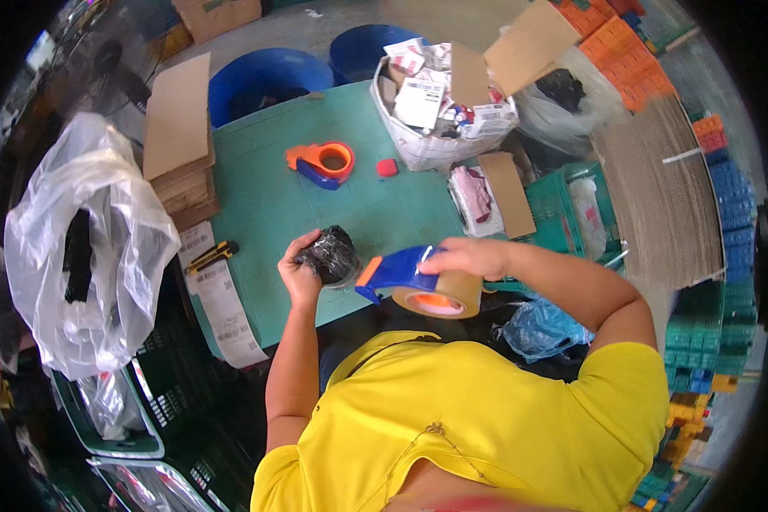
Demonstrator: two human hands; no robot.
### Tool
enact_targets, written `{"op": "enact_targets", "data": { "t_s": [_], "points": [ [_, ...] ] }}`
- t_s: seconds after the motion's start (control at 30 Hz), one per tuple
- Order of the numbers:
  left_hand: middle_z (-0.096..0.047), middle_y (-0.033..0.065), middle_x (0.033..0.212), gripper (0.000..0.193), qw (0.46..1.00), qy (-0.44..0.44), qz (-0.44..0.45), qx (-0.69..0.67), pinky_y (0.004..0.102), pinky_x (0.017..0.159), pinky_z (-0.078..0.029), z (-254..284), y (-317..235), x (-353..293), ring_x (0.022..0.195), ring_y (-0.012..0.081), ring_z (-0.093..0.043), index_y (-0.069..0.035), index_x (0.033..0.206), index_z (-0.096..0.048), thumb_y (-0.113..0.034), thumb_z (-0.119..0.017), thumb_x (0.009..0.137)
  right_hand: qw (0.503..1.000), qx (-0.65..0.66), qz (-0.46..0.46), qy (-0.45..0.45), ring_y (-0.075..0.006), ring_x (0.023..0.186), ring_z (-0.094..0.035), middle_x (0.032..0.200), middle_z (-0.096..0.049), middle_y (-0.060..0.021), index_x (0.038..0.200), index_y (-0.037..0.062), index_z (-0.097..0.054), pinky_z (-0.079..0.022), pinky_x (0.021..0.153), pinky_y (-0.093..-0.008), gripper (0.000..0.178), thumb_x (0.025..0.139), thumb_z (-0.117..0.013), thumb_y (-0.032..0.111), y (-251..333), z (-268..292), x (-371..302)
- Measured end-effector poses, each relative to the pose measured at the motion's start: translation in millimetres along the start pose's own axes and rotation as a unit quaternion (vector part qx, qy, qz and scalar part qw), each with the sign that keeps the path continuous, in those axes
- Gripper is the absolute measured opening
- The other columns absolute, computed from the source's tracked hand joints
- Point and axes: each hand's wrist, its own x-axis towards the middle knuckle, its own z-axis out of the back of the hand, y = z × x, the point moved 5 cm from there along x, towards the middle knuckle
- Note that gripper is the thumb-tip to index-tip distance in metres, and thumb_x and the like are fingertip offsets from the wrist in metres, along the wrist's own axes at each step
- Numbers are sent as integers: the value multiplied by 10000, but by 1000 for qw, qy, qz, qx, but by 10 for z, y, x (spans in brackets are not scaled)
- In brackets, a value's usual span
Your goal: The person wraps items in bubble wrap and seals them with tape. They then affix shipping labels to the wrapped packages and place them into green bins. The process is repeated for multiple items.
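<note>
My left hand (301, 269) is closed around a small bundle wrapped in black plastic (334, 254), held over the near part of the green table (264, 205). In my right hand (469, 258) is a blue and orange tape dispenser (401, 271) loaded with a wide roll of tape. Its orange front end points left, close beside the black bundle; I cannot tell whether tape joins them. Farther back on the table lies a second tape dispenser (326, 162), orange and blue. Just right of it sits a small red block (386, 167).
A yellow and black box cutter (212, 256) and a strip of printed labels (229, 316) lie along the left edge. Stacked cardboard (177, 128) stands behind them. A white basket (418, 149) of papers is at back right. Clear plastic bags (94, 256) hang left; flattened cardboard (657, 188) stands right.
</note>
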Motion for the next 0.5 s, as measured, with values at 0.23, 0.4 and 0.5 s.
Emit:
{"op": "enact_targets", "data": {
  "t_s": [0.23,0.4,0.5],
  "points": [
    [-704,140,1016,487,988,63,-36,138,329,949,-469,-1,41,59,1005,255,-651,7,956,-713,174,-395,628,918,-391,64,-12,-253,801,-686,884,-686,-96,1051,-34,-654,-529,756,-415,597,897,-604,540,-55,-108,493],
    [-538,209,1308,609,958,-58,-145,240,413,1064,-378,-276,-688,-167,1229,348,-511,-12,1212,-612,145,-470,641,875,-403,126,-238,-279,826,-666,915,-694,-136,1148,-2,-618,-508,788,-408,591,921,-556,540,-71,-182,815],
    [-324,239,1440,885,951,20,-94,293,478,1131,-262,-436,-621,-494,1352,399,-310,-51,1464,-332,-74,-736,677,897,-13,305,-320,-234,839,-658,950,-692,-111,1217,37,-598,-502,794,-373,497,964,-549,462,4,-217,844]
  ]
}}
